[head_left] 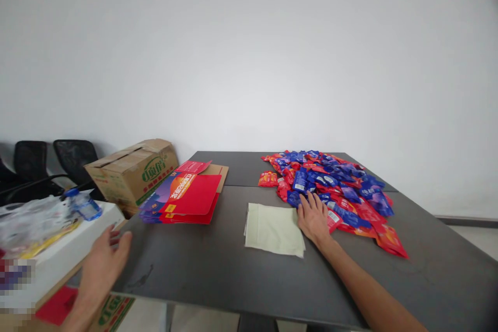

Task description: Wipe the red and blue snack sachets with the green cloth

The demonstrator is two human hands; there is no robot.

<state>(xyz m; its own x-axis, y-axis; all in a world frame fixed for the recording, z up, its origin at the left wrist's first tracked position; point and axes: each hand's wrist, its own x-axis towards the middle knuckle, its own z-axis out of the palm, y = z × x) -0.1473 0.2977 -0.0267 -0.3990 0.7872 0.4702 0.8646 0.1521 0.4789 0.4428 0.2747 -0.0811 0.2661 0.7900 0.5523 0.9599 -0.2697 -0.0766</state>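
My right hand (314,216) lies with its fingers spread at the near edge of a heap of red and blue snack packets (348,187). Its fingertips touch a blue packet, and nothing is gripped. Close beside its thumb is a flat, pale yellow-green stack (274,229) that looks like cloth or soft paper. Over the table's left edge hovers my left hand (103,259), thumb apart from the fingers and holding nothing. To its right, folded red and purple printed cartons (190,194) lie in a pile.
A brown cardboard box (136,171) stands left of the dark table (218,275). On a white surface (58,264) at the far left are a water bottle (83,205) and clear plastic bags (35,220). Black chairs (75,158) stand behind, and a white wall (249,62) closes the far side.
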